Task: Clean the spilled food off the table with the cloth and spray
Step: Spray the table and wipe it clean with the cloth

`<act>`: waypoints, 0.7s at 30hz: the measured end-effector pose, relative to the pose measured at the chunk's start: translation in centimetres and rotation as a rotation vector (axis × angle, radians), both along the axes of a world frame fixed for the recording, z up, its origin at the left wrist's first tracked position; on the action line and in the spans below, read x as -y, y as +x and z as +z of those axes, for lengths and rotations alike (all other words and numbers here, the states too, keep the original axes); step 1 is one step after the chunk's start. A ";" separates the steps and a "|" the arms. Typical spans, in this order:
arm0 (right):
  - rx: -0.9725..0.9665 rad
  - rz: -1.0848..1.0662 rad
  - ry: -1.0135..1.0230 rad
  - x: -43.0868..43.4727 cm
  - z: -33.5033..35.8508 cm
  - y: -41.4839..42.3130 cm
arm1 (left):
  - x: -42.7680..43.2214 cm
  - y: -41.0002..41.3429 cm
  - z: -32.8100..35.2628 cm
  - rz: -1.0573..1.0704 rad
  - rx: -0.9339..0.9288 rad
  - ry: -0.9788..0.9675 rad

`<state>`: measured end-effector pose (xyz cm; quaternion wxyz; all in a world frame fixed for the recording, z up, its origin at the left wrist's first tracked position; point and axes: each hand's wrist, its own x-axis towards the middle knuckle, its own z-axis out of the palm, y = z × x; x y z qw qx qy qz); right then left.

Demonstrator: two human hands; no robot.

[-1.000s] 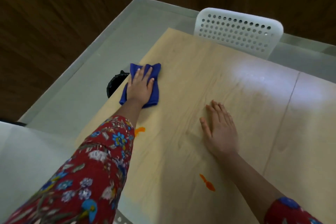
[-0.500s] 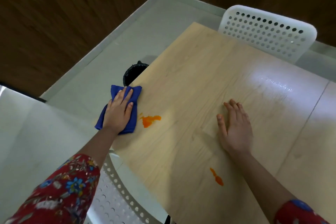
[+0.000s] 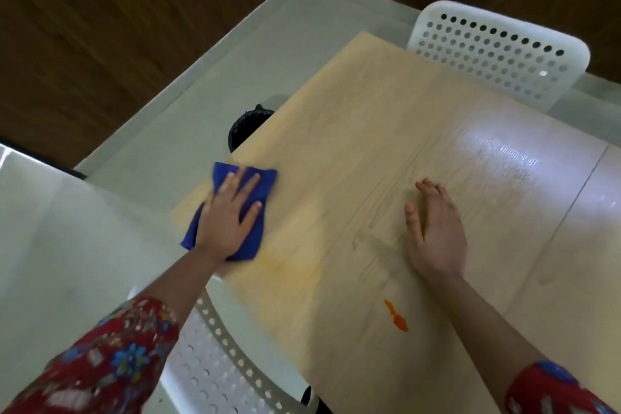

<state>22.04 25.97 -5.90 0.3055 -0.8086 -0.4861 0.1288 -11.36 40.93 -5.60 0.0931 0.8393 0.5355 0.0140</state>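
Left hand (image 3: pixel 224 226) presses one cloth (image 3: pixel 252 240); right hand (image 3: pixel 437 233) flat; one spill (image 3: pixel 397 317)

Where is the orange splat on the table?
In the head view, the orange splat sits on the wooden table toward its near edge, just nearer the person than the right hand and well right of the blue cloth.

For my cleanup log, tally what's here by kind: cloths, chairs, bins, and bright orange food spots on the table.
Blue cloth: 1
White chairs: 2
Black bin: 1
Bright orange food spot: 1
Total: 5
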 end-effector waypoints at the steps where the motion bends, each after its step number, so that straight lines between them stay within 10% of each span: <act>1: 0.010 -0.002 -0.008 0.0 -0.1 0.0 | -1.5 0.9 -0.1 0.111 -0.009 0.007; 4: 0.038 0.013 -0.022 -0.2 0.0 -0.2 | -3.5 7.9 0.2 0.210 0.029 -0.007; 11: -0.023 0.015 -0.001 0.3 0.2 0.0 | 5.7 7.8 0.6 -0.587 0.102 -0.073; 17: 0.019 0.001 -0.015 -0.1 -0.1 -0.1 | -6.2 6.5 0.1 0.194 0.015 -0.008; 21: 0.022 -0.004 -0.008 0.0 0.0 -0.1 | -7.5 14.6 0.2 0.168 0.048 -0.032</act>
